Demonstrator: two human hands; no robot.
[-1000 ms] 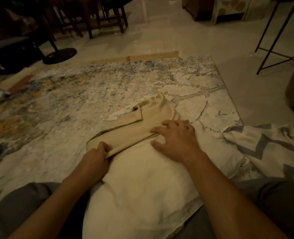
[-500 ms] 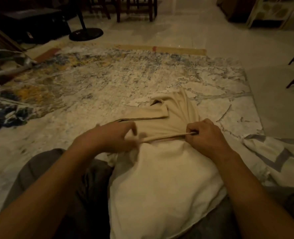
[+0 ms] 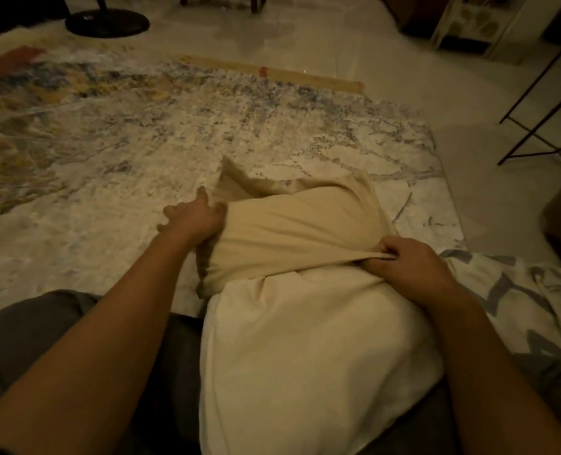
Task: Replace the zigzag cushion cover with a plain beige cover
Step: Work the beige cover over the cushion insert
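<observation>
Cushion insert (image 3: 305, 356), bare off-white, lies across the person's lap on grey trousers (image 3: 26, 330), near end toward the camera, far end out over the rug. Beige cover (image 3: 292, 231) is drawn over the far end only; its open hem crosses the insert roughly a third of the way down, and most of the insert is uncovered. Right hand (image 3: 404, 261): fingers curled, pinching the hem at the cover's right side, fabric pulled into a taut ridge. Left hand (image 3: 193, 218): against the cover's left side near its far corner, thumb up; whether it grips fabric or only presses, cannot tell. Hands well apart, one on each side of the cover. Zigzag cover (image 3: 529, 307), white with grey bands, lies crumpled just right of the right forearm. Mottled rug (image 3: 174, 133) beyond. Farther off on the pale floor (image 3: 354, 41): a round black stand base (image 3: 106, 23) at far left, a thin black metal frame (image 3: 535, 126) at right.
</observation>
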